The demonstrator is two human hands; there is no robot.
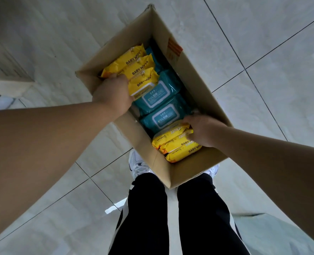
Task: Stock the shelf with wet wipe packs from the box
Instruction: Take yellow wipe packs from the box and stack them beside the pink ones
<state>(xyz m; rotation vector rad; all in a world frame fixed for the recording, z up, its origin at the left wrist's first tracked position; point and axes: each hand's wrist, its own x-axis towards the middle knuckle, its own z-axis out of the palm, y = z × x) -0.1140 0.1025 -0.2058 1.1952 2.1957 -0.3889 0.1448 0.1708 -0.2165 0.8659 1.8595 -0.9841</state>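
An open cardboard box (193, 70) stands on the tiled floor in front of my feet. Inside lie yellow baby wipe packs at the far end (134, 65), teal wipe packs (161, 100) in the middle and more yellow packs at the near end (176, 146). My left hand (113, 94) reaches in and its fingers close around the far group of yellow packs. My right hand (202, 129) grips the top of the near group of yellow packs. All packs rest in the box.
Pale floor tiles (262, 43) surround the box. My white sneakers (137, 164) and black trousers (148, 208) are right below the box's near corner. A pale shelf or cabinet base (7, 67) shows at the far left.
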